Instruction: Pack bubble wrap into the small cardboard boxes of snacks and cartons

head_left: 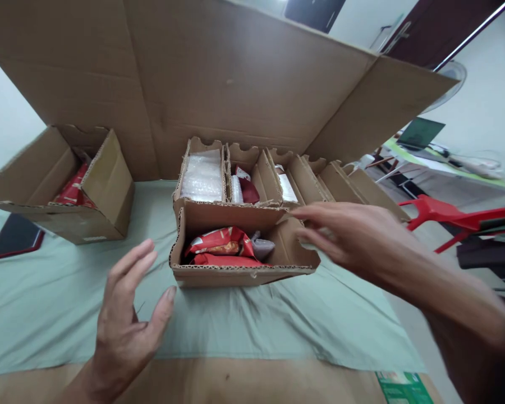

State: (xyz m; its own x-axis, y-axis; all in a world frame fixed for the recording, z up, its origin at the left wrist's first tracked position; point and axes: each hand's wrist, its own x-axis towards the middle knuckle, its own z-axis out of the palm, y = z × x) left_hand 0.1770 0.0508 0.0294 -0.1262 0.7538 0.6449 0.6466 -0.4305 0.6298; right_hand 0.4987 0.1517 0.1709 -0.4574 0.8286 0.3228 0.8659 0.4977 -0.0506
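Observation:
My left hand (128, 317) is raised over the green cloth, fingers and thumb spread with nothing between them. It hovers to the left of an open cardboard box (219, 276) and does not touch it. Inside that box lie red snack packets (223, 242) and a small grey packet (262, 247). At the box's right end is my right hand (340, 230), somewhat blurred, its fingers stretched toward the box and apart. No object shows in it; whether its fingertips touch the box edge is unclear.
Behind stands a row of narrow cardboard bins, holding bubble wrap (202, 175), a dark red item (248, 191) and a white box (287, 187). At left are another carton (120, 196) with a red packet and a dark tablet (14, 235). A tall cardboard panel (235, 73) closes the back.

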